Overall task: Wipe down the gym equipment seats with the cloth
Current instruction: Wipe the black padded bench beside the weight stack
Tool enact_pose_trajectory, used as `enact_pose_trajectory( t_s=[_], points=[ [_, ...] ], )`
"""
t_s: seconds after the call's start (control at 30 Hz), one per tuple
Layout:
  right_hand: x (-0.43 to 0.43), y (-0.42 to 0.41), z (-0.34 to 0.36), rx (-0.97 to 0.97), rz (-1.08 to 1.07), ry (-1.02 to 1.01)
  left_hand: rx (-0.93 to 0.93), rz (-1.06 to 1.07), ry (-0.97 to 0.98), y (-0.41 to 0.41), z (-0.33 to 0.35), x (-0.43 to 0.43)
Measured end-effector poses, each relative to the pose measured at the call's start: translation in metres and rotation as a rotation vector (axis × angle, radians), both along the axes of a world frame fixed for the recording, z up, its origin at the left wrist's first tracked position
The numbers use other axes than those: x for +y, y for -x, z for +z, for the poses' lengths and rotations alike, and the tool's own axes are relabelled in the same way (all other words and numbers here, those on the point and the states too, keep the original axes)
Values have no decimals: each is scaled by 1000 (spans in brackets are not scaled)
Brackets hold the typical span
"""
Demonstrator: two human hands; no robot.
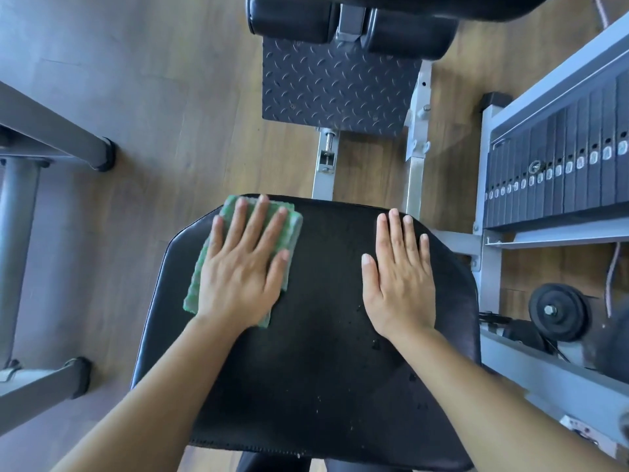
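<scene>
The left hand presses the cloth flat on the seat mid-wipe, the right hand braces flat; next, sweep across.

Our hands: we see the left hand and right hand bare, with short nails.
Our forearms: bare, uncovered.
Our trousers: black, slightly glossy.

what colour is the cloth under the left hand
Green with paler, whitish checks; the cloth shows best in the head view.
</scene>
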State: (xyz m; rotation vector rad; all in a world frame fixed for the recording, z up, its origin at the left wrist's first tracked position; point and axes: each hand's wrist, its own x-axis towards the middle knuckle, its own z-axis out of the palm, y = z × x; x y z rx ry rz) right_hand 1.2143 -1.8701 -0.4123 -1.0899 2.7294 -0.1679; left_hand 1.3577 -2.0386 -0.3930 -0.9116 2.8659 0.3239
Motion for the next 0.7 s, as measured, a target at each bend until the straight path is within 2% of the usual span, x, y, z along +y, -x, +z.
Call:
enact_pose_trajectory(
  t_s=[0.07,0.1,0.23,0.3,0.37,0.47,0.5,0.63,0.7],
  points=[
    [1,0,0,3,2,-3,-30,183,-11,27,-3,-4],
    [1,1,0,6,0,-5,-29,200,-18,39,-3,1],
    [0,1,0,-1,0,-3,21,-146,-35,22,-1,27],
    [0,1,0,5,-1,4,18,-190,-40,-9,2,19],
    [0,1,0,14,-1,5,15,-72,-17,-20,3,3],
    [0,0,-1,15,6,-4,-40,172,-11,8,1,-10],
    [0,1,-1,16,6,-9,-39,185,-15,19,1,-5],
    [0,1,-1,17,7,-10,21,-144,-31,4,0,20],
    [0,1,-1,18,4,-8,18,-187,-35,-22,2,12]
  ],
)
